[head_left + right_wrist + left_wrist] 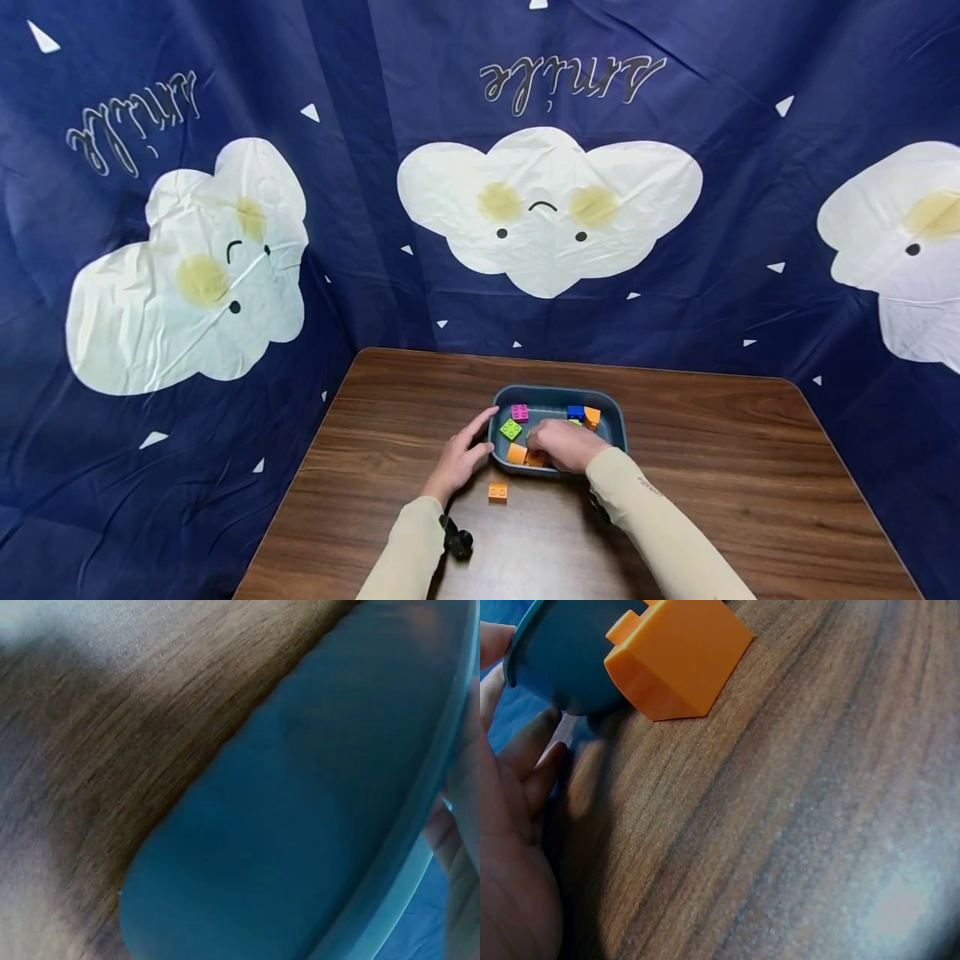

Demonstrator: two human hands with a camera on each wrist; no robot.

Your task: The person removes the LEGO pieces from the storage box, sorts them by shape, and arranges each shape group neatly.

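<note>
A blue-grey plastic bin on the table holds several toy building blocks. My left hand touches the bin's left side, fingers stretched along the rim and thumb apart. My right hand reaches over the front rim into the bin, fingers pointing down beside an orange block; whether they pinch it is hidden. Also inside are a pink block, a lime green block, a blue block and other orange ones. On the table in front lies a single orange block with a curved side.
The brown wood-grain table extends on both sides of the bin. Behind it hangs a dark blue cloth printed with white clouds. Light glares off the tabletop near the front.
</note>
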